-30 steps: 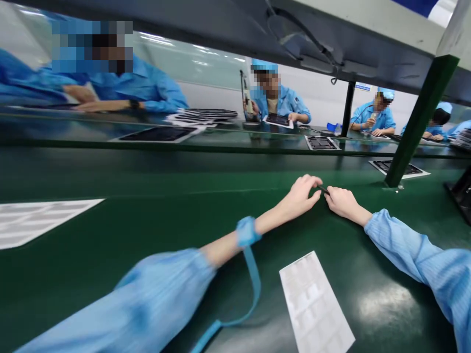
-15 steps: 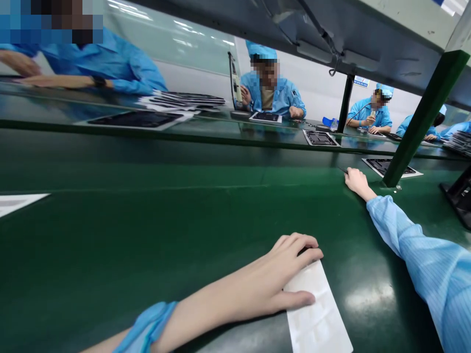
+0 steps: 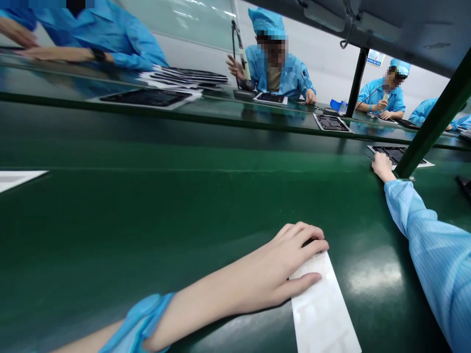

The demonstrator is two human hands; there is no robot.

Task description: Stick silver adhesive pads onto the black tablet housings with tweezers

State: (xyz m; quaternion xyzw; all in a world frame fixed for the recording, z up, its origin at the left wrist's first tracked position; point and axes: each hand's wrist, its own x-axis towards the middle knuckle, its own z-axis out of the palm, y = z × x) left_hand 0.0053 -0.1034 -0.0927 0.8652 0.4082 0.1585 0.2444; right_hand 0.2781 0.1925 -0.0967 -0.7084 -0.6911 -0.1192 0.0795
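My left hand point(image 3: 296, 260) lies on the top end of a white sheet point(image 3: 324, 309), fingers spread and thumb apart, pressing it to the green bench. The sheet has faint paler marks. Far out to the right, my right hand point(image 3: 382, 165) is closed, with the thin dark tip of a tool point(image 3: 370, 156) showing past its fingers; its exact kind cannot be made out. That hand is at the near left edge of a black frame-like part on a white sheet point(image 3: 423, 162), partly covering it.
A slanted green post point(image 3: 430, 127) rises just right of my right hand. Beyond the bench runs a raised belt or ledge point(image 3: 228, 120) carrying black panels point(image 3: 333, 123). Several co-workers in blue sit behind it, beside a stack of sheets point(image 3: 184, 77). A grey shelf point(image 3: 405, 24) hangs overhead.
My right hand has moved right, up to the black part by the post. My left hand stays on the white sheet. The view has tilted down slightly.
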